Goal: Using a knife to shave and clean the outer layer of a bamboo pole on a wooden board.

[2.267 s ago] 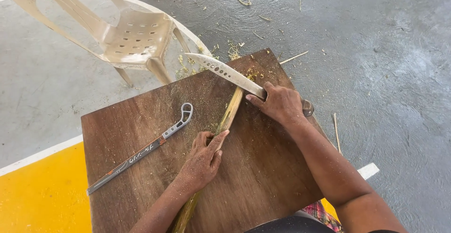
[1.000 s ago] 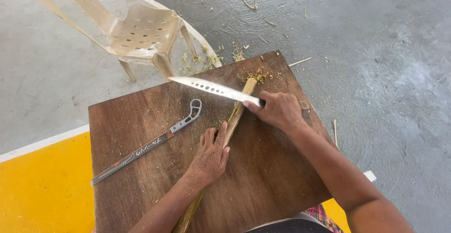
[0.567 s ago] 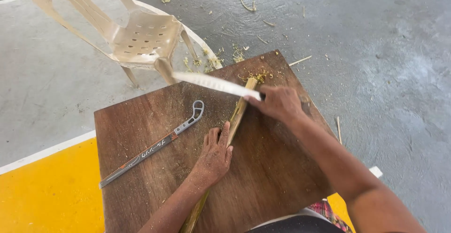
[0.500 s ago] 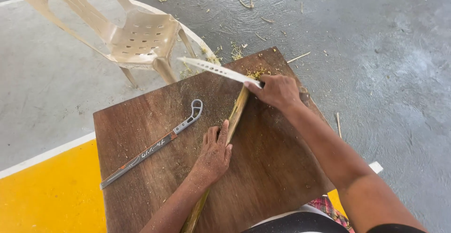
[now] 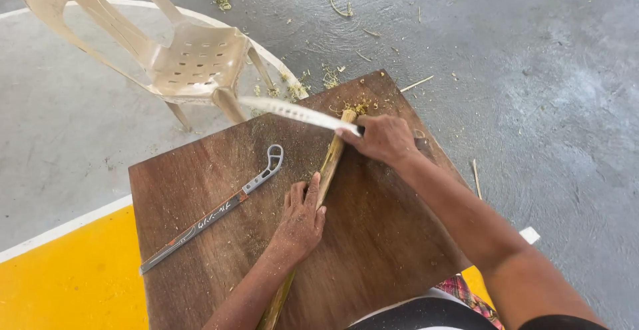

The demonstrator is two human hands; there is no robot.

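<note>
Lifted a little since half a second ago: knife (image 5: 296, 112) now blurred and raised just above the far end of the stalk (image 5: 327, 170), blade reaching left toward the chair (image 5: 193, 60). Lies on the wooden tabletop (image 5: 373, 237), that stalk, long axis running from the near edge up and away to the far corner, a little rightward. Pressed flat beside and on its middle, left hand (image 5: 301, 220), fingers straight and together along the stalk, no closed grip. Wrapped tight round the knife handle, right hand (image 5: 385, 138), right at the stalk's far tip and nearer that tip than the left. Crosses the stalk's axis almost squarely, the blade. Left of the stalk, well apart: a long metal tool (image 5: 216, 213) with a looped end. Beyond the stalk's tip: shavings (image 5: 356, 107) on board and grey floor (image 5: 532, 70).
</note>
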